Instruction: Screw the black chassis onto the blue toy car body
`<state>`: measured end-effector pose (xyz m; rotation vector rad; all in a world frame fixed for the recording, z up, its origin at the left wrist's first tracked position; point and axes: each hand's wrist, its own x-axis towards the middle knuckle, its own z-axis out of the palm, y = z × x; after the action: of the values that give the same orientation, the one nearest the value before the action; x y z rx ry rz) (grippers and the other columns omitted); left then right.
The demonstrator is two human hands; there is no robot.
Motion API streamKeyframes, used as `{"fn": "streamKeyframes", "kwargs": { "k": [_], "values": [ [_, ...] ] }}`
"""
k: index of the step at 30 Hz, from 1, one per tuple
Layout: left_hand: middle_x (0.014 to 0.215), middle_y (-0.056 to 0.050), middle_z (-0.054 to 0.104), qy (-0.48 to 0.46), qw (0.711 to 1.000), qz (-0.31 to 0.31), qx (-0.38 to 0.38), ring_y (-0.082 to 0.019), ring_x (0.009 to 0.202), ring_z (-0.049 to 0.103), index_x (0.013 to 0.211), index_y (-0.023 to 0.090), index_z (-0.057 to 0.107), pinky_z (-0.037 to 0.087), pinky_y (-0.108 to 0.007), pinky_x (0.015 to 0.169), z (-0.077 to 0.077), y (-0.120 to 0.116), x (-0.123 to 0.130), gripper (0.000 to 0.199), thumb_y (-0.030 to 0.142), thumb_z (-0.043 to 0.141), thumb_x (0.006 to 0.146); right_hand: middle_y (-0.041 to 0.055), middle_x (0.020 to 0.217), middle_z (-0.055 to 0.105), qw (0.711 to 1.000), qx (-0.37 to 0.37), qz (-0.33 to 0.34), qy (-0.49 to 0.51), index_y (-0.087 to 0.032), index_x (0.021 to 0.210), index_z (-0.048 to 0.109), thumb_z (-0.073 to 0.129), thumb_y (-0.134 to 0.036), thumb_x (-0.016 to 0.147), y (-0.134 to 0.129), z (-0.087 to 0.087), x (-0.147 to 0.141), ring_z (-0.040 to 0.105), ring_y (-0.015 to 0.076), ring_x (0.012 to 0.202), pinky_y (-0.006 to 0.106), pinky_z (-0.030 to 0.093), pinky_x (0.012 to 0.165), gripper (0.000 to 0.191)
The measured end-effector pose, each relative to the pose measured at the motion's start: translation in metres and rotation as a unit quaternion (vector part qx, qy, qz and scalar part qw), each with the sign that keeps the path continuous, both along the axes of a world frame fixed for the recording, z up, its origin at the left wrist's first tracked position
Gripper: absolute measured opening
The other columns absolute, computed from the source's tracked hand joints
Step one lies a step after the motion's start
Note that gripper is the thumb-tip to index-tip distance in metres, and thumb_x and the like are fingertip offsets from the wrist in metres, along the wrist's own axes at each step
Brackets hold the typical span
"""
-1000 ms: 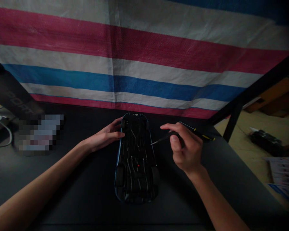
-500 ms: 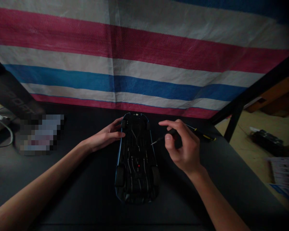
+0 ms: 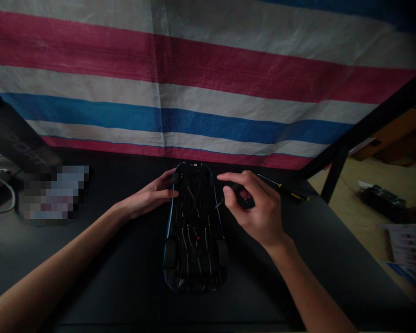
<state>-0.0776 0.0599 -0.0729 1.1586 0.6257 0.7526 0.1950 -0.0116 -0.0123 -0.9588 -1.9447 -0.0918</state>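
A toy car lies upside down on the dark table, its black underside facing up and a blue edge showing along its body. My left hand grips the car's left side near a front wheel, thumb on the edge and the other fingers partly hidden behind it. In my right hand is a small screwdriver with a dark handle, held between thumb and fingers with the index finger stretched out. Its thin shaft points at the car's right edge; whether the tip touches is unclear.
Another screwdriver, yellow and black, lies beyond my right hand. A blurred-out flat object is at the left, near a white cable. Striped sheeting hangs behind the table; a black frame post stands at right.
My right hand has moved slightly left, nearer the car, and its fingers have turned a little with the screwdriver. My left hand keeps its place on the car.
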Motion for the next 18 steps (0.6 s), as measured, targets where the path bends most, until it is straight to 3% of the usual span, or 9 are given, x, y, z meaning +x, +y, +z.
{"fn": "streamKeyframes", "kwargs": {
  "k": [3, 9, 15, 18],
  "values": [
    [0.162, -0.009, 0.046, 0.007, 1.0, 0.002, 0.001, -0.031, 0.142, 0.051, 0.155, 0.031, 0.043, 0.04, -0.046, 0.119, -0.0023, 0.0019, -0.0007, 0.073, 0.016, 0.07, 0.089, -0.0012, 0.092, 0.075, 0.998, -0.017, -0.031, 0.042, -0.026, 0.102, 0.07, 0.062, -0.022, 0.098, 0.0005, 0.0009, 0.001, 0.063, 0.0117, 0.067, 0.025, 0.048, 0.056, 0.01],
    [0.154, -0.007, 0.055, 0.02, 1.0, 0.016, -0.013, -0.032, 0.141, 0.053, 0.152, 0.033, 0.046, 0.041, -0.047, 0.119, -0.0003, 0.0006, 0.0005, 0.074, 0.019, 0.075, 0.086, 0.0047, 0.102, 0.07, 0.998, -0.047, 0.017, 0.029, -0.023, 0.121, 0.068, 0.05, -0.021, 0.101, 0.0034, 0.0029, 0.0073, 0.063, 0.0168, 0.083, 0.032, 0.053, 0.072, 0.027],
    [0.155, -0.008, 0.054, 0.022, 1.0, 0.017, -0.008, -0.031, 0.142, 0.052, 0.153, 0.033, 0.045, 0.041, -0.045, 0.119, 0.0024, -0.0011, 0.0015, 0.074, 0.019, 0.075, 0.086, -0.0007, 0.093, 0.072, 0.997, -0.059, 0.019, 0.052, -0.025, 0.103, 0.07, 0.063, -0.022, 0.098, 0.0013, 0.0041, 0.003, 0.064, 0.0137, 0.077, 0.026, 0.05, 0.064, 0.009],
    [0.156, -0.008, 0.053, 0.018, 1.0, 0.012, -0.006, -0.031, 0.14, 0.054, 0.152, 0.032, 0.046, 0.042, -0.045, 0.118, 0.0022, -0.001, 0.0016, 0.073, 0.019, 0.073, 0.086, 0.0012, 0.099, 0.073, 0.997, -0.061, 0.019, 0.041, -0.024, 0.107, 0.069, 0.058, -0.023, 0.1, 0.0009, 0.0035, 0.0057, 0.066, 0.0157, 0.085, 0.029, 0.051, 0.07, 0.013]
  ]
}}
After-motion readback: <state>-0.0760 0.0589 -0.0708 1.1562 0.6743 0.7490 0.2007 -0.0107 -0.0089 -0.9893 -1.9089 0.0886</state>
